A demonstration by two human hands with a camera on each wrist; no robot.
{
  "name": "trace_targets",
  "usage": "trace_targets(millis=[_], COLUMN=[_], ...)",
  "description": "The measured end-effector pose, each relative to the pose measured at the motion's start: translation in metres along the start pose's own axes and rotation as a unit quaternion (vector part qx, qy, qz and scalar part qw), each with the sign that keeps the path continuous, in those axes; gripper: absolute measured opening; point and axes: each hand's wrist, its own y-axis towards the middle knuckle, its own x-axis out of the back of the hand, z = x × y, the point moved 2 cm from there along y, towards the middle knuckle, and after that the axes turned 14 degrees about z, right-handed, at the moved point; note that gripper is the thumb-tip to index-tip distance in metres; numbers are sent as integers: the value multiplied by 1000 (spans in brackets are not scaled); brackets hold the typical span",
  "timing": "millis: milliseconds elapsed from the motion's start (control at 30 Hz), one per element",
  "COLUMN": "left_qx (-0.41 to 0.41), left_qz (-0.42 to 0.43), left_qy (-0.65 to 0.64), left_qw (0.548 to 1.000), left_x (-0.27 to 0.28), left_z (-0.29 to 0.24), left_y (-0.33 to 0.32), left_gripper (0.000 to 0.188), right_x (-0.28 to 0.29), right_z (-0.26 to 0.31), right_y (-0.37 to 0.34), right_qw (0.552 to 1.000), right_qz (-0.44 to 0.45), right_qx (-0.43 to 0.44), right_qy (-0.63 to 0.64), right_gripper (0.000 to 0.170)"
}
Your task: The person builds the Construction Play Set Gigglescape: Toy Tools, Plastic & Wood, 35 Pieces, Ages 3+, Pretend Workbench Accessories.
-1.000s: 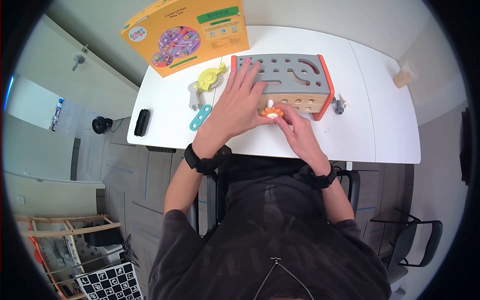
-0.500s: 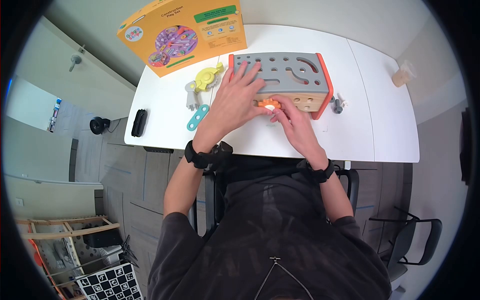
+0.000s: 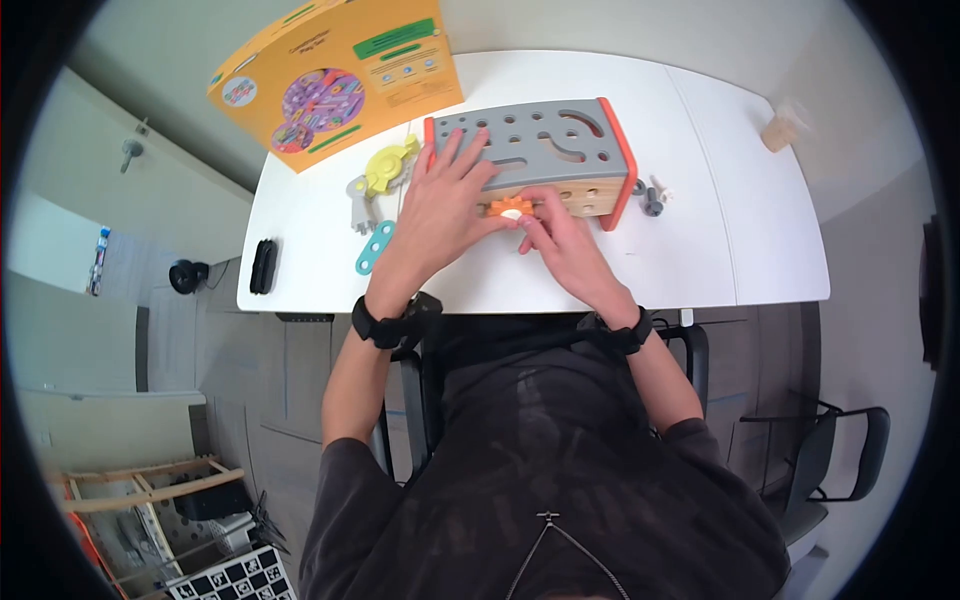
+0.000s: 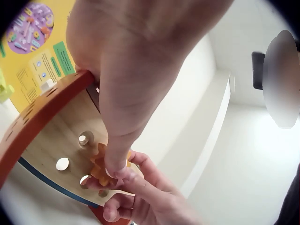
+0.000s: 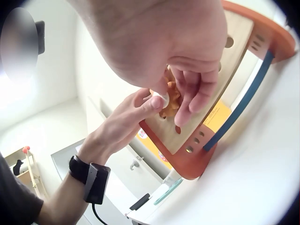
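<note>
An orange toy gear (image 3: 511, 208) with a white centre sits at the holed wooden side (image 4: 56, 140) of a toy workbench (image 3: 505, 140) with a grey top and red ends. My left hand (image 3: 440, 210) rests spread over the grey top, and its thumb presses the gear's white middle. From the other side my right hand (image 3: 565, 245) pinches the gear's edge, its thumb close to the left thumb. In the right wrist view the gear (image 5: 172, 101) shows partly between the two hands, and the right fingers lie near the wooden panel.
Left of the workbench lie a yellow and grey toy saw-like piece (image 3: 385, 170) and a teal holed strip (image 3: 375, 247). A black case (image 3: 263, 267) is near the left edge. Grey and white bolts (image 3: 654, 200) lie right; a cup (image 3: 783, 128) stands beyond. An orange box (image 3: 340, 85) stands behind.
The gear has moved up from in front of the bench to against its wooden side, both hands going with it. The white peg seen behind it earlier is now hidden. The head view has shifted.
</note>
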Motion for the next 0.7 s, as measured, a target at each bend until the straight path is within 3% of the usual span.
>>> trace_targets(millis=[167,567,700], left_qx=[12,8,-7], left_qz=[7,8,-15], left_qy=[-5,3,14], left_qw=[1000,1000,1000], left_x=[-2,-3,-3], left_z=[-2,1,1], left_y=[-1,0,-1], left_gripper=[62,64,57], right_x=[0,-6,-6], right_z=[-8,-5,-4], right_y=[-1,1,2], right_qw=[998,999,999], right_qz=[-3,-4,-3], right_qx=[-2,41,39], right_qy=[-55,-5,-9], right_gripper=[26,28,28])
